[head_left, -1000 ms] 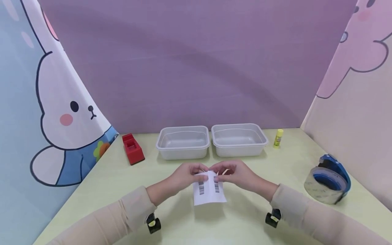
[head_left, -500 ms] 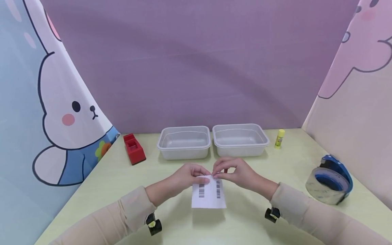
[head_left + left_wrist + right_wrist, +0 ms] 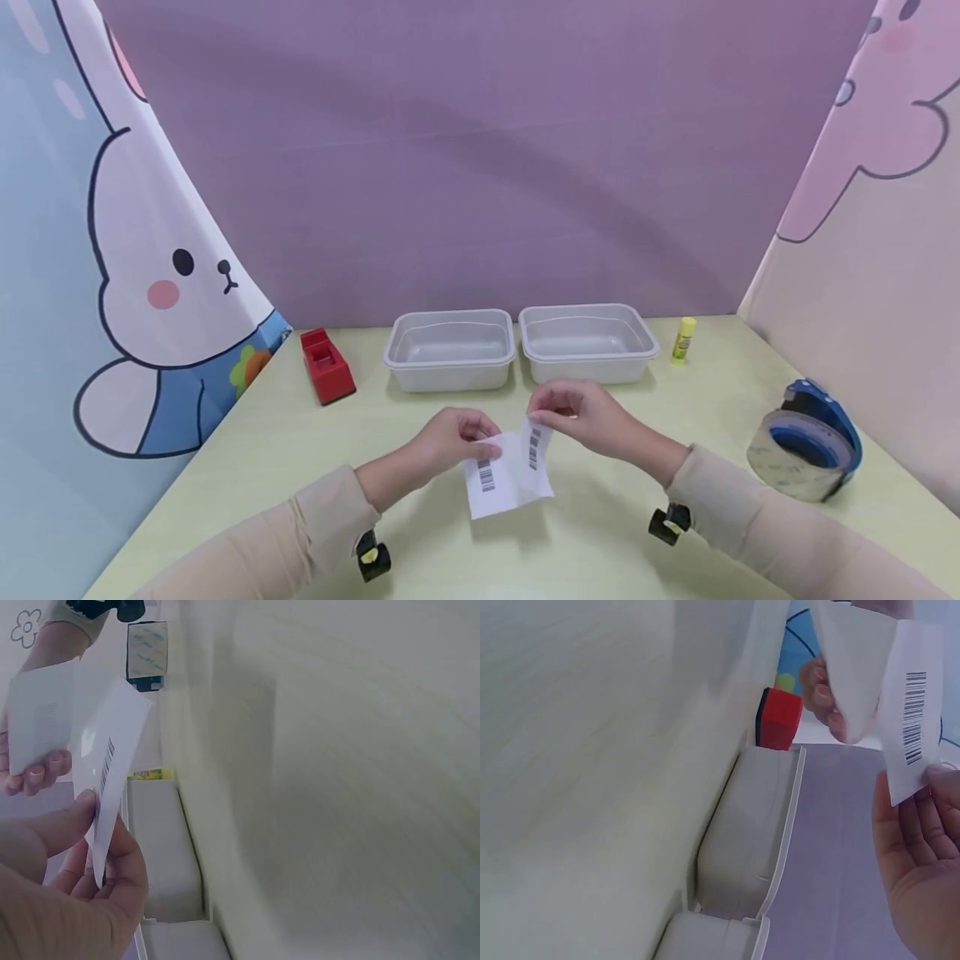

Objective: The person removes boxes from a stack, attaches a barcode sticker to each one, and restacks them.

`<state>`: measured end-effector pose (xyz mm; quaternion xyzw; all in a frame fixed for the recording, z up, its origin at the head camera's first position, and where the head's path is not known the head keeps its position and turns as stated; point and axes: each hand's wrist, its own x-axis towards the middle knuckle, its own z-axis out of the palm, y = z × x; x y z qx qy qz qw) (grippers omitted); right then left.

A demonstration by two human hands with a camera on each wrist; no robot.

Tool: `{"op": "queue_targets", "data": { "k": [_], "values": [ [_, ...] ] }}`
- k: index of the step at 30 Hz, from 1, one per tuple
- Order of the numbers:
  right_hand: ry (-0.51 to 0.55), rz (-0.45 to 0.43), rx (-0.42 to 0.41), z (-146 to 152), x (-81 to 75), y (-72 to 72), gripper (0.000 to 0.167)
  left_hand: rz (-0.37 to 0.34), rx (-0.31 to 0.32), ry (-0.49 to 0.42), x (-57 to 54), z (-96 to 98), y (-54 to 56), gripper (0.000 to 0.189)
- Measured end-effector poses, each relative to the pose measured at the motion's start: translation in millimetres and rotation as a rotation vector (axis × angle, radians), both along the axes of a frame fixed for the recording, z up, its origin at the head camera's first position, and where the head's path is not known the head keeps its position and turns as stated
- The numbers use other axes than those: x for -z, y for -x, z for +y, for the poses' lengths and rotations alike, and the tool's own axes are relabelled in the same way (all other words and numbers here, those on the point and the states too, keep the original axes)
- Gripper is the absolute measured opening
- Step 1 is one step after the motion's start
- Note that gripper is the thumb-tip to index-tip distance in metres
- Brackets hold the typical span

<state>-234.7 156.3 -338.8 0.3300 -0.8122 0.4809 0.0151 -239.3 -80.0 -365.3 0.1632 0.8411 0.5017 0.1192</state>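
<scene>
In the middle of the head view a white barcode label sheet [image 3: 504,485] is held up over the table, with a printed barcode along each side. My left hand [image 3: 444,443] pinches its upper left part between thumb and fingers. My right hand [image 3: 587,419] pinches the top of the right-hand barcode label [image 3: 535,448], whose upper part stands away from the sheet while its lower end still meets it. The right wrist view shows the barcode on this label [image 3: 911,712] facing the camera. From the left wrist, the label's pale back [image 3: 43,716] is visible.
Two light grey plastic bins [image 3: 450,377] [image 3: 588,369] stand side by side at the back of the table. To their left lies a red tape dispenser [image 3: 327,367]; a yellow glue stick [image 3: 682,340] stands at their right. A large clear tape roll in a blue dispenser [image 3: 806,446] sits at the right.
Both hands were together at the sheet's top edge. The right hand has moved up and right, drawing the right-hand label's top away; the sheet now tilts, its left hand slightly lower.
</scene>
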Motion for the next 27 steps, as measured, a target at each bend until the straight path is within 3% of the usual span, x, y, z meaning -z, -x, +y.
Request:
{"op": "queue_targets", "data": {
  "k": [7,12,18,22,27],
  "values": [
    [0.113,-0.197,0.008,2,0.8,6.2,0.018,0.069,0.033,0.098,19.4,-4.4,-0.8,0.014],
    [0.169,-0.293,0.086,-3,4.9,12.3,0.022,0.092,0.016,0.208,33.0,-7.8,-2.6,0.015],
    [0.234,-0.384,0.158,-13,10.1,18.4,0.021,0.147,0.011,0.282,34.6,-8.9,-4.4,0.022],
    [0.252,-0.406,0.192,-20,14.0,22.7,0.020,0.125,-0.013,0.220,27.5,-9.7,-1.9,0.033],
    [0.283,-0.440,0.241,-29,19.5,30.9,0.021,0.030,-0.140,-0.005,17.4,-10.0,5.8,0.040]
  ]
}}
